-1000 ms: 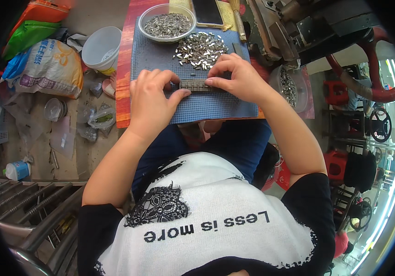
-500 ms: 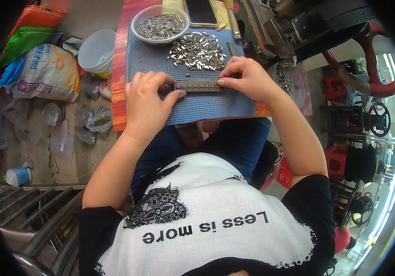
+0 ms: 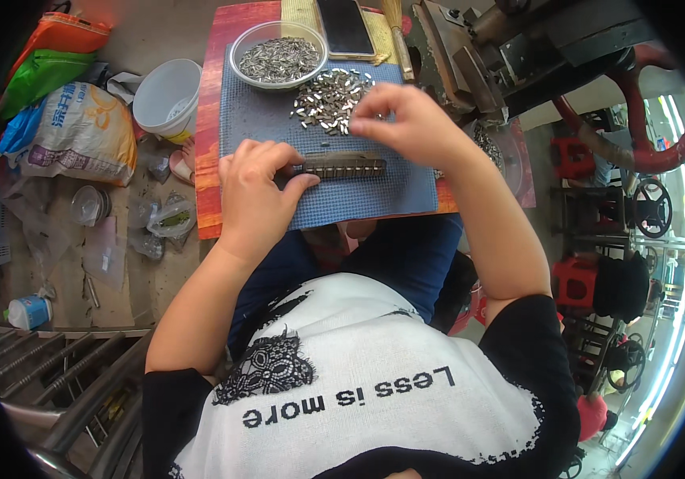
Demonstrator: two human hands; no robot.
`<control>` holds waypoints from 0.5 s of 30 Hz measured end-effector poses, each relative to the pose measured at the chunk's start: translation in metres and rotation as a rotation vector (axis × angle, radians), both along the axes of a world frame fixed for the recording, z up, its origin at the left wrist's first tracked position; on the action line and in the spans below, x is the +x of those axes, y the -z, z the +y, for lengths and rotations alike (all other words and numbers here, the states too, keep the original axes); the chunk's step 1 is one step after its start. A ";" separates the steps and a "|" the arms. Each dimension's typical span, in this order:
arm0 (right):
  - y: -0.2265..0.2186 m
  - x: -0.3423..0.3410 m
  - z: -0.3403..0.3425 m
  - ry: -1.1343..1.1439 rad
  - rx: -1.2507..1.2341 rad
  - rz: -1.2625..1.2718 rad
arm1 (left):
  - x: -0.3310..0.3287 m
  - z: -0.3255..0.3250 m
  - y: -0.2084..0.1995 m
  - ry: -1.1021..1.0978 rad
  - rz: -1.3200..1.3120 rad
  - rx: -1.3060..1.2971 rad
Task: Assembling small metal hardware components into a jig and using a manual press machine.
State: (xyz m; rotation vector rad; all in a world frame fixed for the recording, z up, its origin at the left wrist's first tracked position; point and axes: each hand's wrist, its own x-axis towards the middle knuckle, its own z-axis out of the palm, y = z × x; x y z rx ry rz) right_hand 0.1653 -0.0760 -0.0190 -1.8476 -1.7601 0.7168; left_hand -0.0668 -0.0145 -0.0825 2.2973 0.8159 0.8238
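Observation:
A narrow grey metal block with a row of slots (image 3: 344, 165) lies on the blue textured mat (image 3: 358, 199). My left hand (image 3: 256, 188) grips its left end between thumb and fingers. Beyond the block is a loose pile of small shiny metal pieces (image 3: 328, 104). At the pile's right edge hovers my right hand (image 3: 406, 124), its thumb and fingers drawn together. Whether a piece sits between those fingertips cannot be made out. A clear round bowl (image 3: 237, 68) full of similar thin metal pieces stands behind the pile.
A phone (image 3: 346, 28) and a brush (image 3: 399, 40) lie at the table's far side. Dark machinery with a red handwheel (image 3: 638, 152) stands to the right. Left on the floor are a white bucket (image 3: 155, 92), a printed sack (image 3: 87, 132) and plastic bags.
My right hand has let go of the block's right end and moved away and left to the pile. My left hand stays on the block, which shows its slotted side more.

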 end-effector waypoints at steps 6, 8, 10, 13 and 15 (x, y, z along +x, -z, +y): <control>0.012 0.004 -0.024 0.071 -0.095 0.079 | 0.001 0.002 0.004 -0.013 -0.003 -0.004; 0.011 0.001 -0.024 0.063 -0.095 0.040 | 0.001 0.002 0.003 -0.004 0.006 -0.014; 0.011 -0.001 -0.026 0.056 -0.095 -0.001 | 0.001 0.002 0.002 0.004 0.013 -0.025; 0.013 0.000 -0.028 0.056 -0.062 -0.033 | 0.002 0.001 0.003 -0.018 0.010 0.001; 0.011 0.001 -0.029 0.080 -0.092 -0.025 | 0.002 0.001 0.003 -0.020 0.018 0.005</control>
